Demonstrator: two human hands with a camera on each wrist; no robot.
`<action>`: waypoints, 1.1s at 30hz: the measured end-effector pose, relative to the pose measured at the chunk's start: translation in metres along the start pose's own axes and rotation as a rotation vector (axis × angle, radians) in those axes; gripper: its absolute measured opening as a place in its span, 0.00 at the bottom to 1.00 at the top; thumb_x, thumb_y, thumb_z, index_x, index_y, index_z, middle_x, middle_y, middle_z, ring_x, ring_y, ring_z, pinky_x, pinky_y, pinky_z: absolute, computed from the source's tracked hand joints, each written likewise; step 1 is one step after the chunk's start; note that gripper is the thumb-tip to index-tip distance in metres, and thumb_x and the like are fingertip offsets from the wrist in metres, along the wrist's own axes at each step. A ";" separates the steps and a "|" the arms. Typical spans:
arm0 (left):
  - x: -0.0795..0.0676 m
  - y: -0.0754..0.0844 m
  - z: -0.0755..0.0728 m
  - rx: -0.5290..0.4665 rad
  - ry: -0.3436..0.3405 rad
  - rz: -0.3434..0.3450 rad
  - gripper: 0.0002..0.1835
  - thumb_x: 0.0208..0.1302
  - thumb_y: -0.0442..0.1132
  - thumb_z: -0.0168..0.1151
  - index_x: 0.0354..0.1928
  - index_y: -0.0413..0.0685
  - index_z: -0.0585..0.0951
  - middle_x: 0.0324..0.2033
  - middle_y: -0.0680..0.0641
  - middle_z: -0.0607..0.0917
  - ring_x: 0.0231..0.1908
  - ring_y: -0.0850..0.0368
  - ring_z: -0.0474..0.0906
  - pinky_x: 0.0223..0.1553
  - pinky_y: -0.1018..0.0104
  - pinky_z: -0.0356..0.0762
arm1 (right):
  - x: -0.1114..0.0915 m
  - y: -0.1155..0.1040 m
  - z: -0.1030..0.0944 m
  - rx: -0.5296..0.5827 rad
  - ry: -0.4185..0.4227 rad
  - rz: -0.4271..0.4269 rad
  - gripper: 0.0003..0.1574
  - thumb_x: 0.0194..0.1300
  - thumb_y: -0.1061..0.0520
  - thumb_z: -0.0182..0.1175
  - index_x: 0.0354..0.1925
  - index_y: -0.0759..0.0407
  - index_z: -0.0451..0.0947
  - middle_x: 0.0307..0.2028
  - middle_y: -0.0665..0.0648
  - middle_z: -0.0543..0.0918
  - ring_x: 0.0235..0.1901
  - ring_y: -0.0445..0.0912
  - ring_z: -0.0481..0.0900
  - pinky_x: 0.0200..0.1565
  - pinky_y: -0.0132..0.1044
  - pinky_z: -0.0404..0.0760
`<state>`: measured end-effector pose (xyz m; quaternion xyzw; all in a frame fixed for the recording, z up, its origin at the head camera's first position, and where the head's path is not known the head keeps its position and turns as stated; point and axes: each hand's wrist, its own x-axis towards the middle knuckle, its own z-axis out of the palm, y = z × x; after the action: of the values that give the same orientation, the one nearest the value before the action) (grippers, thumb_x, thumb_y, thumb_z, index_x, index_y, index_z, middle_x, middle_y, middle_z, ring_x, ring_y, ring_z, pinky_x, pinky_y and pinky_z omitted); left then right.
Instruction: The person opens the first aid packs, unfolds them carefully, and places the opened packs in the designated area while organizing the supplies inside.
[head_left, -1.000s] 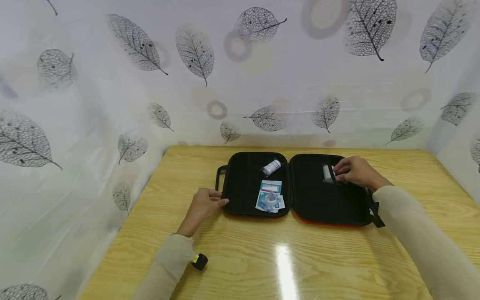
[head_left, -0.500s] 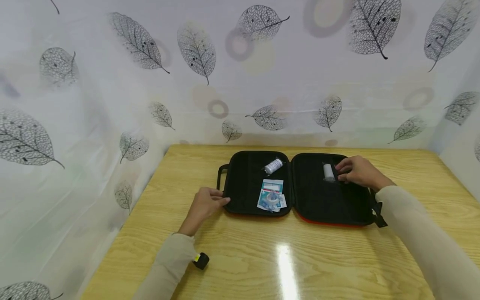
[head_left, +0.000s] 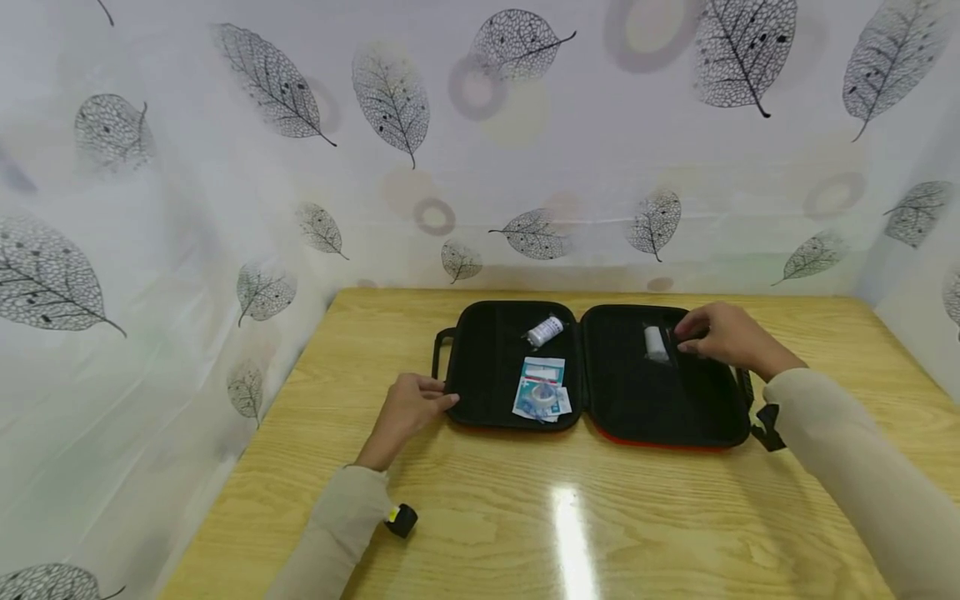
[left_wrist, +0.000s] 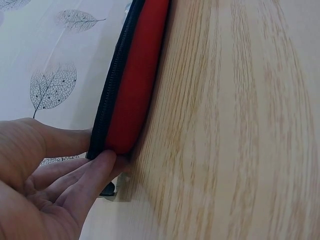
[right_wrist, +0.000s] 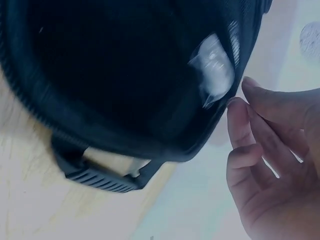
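Observation:
An unfolded zip case (head_left: 480, 367), black inside and red outside, lies on the wooden table. My left hand (head_left: 405, 412) grips its left front corner; in the left wrist view, thumb on the zip edge, fingers against the red side (left_wrist: 137, 80). My right hand (head_left: 716, 337) hovers over the case's right half, fingers bent and holding nothing. Just left of its fingertips lies a white bandage roll (head_left: 656, 342) in clear wrap, seen also in the right wrist view as a wrapped roll (right_wrist: 215, 70) near the rim.
In the left half lie another wrapped white roll (head_left: 545, 332) and teal-and-white packets (head_left: 542, 387). Black carry handles (head_left: 441, 350) stick out at the case's ends. A leaf-patterned curtain (head_left: 420, 167) hangs behind the table (head_left: 480, 517).
My right hand has let go of the bandage roll and drawn slightly right, leaving the roll lying in the case's right half. The left hand stays at the corner.

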<state>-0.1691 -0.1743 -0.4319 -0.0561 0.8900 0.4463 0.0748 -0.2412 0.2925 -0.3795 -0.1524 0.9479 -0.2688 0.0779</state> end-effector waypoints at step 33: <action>-0.001 0.001 0.001 -0.008 0.005 0.017 0.19 0.65 0.40 0.72 0.53 0.34 0.85 0.51 0.37 0.86 0.51 0.43 0.84 0.50 0.52 0.83 | 0.007 -0.129 0.092 -0.076 -0.065 -0.213 0.24 0.64 0.49 0.71 0.50 0.66 0.86 0.47 0.61 0.88 0.39 0.50 0.86 0.44 0.51 0.85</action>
<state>-0.1686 -0.1730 -0.4316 -0.0498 0.8887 0.4505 0.0685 -0.1948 0.1416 -0.3885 -0.2638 0.9328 -0.2343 0.0737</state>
